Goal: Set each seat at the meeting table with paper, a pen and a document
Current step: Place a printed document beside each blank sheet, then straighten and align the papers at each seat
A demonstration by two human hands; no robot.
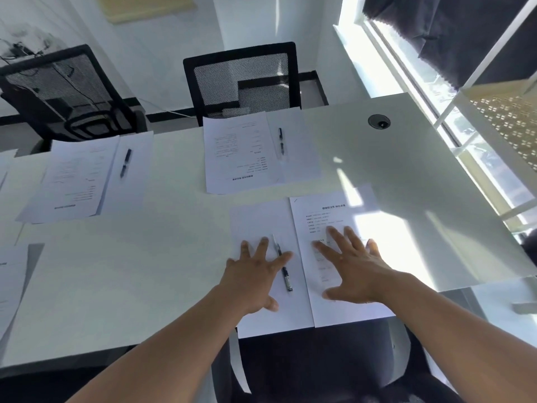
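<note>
On the white table (122,271), three full place settings show, plus paper edges (8,286) cut off at the far left. The far-left setting pairs a document (75,181) with a pen (125,163) on blank paper, in front of a black mesh chair (64,91). The middle far setting, before a second chair (244,80), has its document (238,152) and pen (281,141). At the near seat, the left hand (255,274) lies spread flat on blank paper (255,222), touching the third pen (283,267). The right hand (351,266), fingers spread, presses the third document (328,213).
</note>
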